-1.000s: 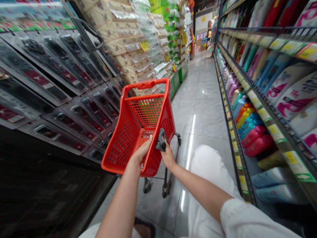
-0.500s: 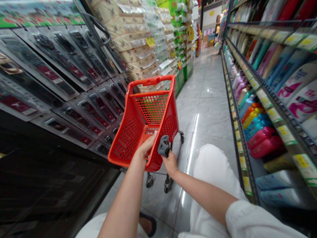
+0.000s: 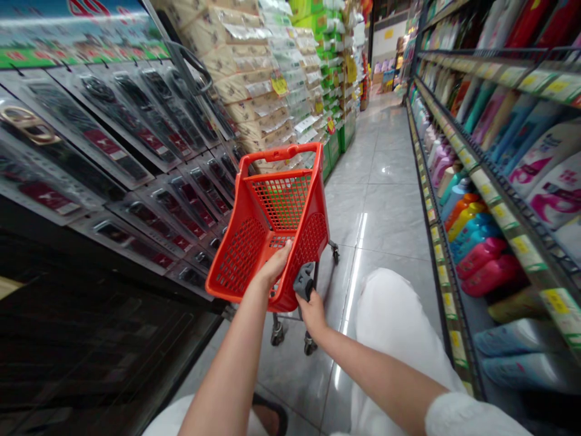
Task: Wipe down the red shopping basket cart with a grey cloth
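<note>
A red plastic shopping cart (image 3: 247, 233) stands in front of me, its mesh basket tilted in the view and no goods visible inside. My left hand (image 3: 275, 264) reaches into the basket, with its fingers stretched out flat along the inner face of the right side wall. Outside that same wall, my right hand (image 3: 313, 310) is closed on a small dark grey moulded piece (image 3: 304, 280), held close against the cart's lower right side. I cannot tell whether the piece is attached to the cart. The fingertips of the right hand are partly hidden behind it.
Packaged belts (image 3: 131, 109) hang on a rack at left. Stacked beige and green packs (image 3: 254, 79) rise behind the cart. Shelves of bottles (image 3: 490, 260) line the right side. Grey floor tiles (image 3: 381, 157) run down the aisle. My white-clad knee (image 3: 390, 327) is at right.
The grey piece has turned and sits slightly lower in my right hand. The left hand has shifted slightly right. The whole view has moved a little.
</note>
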